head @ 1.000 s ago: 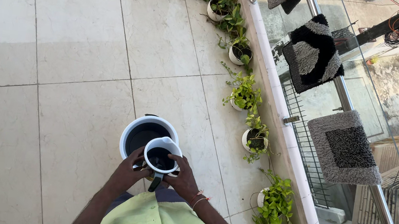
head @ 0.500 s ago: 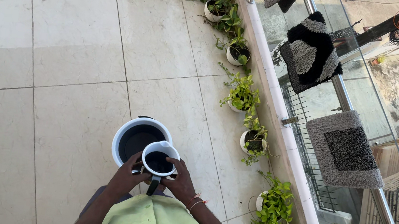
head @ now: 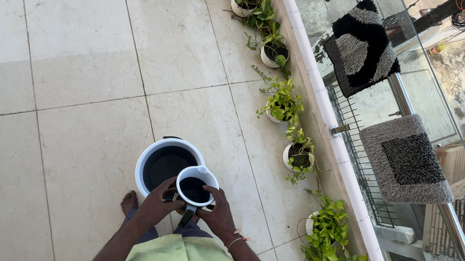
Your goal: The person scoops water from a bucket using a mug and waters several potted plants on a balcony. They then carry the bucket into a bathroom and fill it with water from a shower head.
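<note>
Both hands wrapped round a white mug (head: 197,185) with dark inside: left hand (head: 159,204) closed on its left side by the dark handle, right hand (head: 217,213) closed on the right wall. Mug sits over the near rim of a white bucket (head: 167,163) on the tiled floor (head: 77,74). Potted plants (head: 281,102) line the railing, well apart.

Head cam looks steeply down, hands (head: 189,209) close, floor (head: 80,45) further below.
</note>
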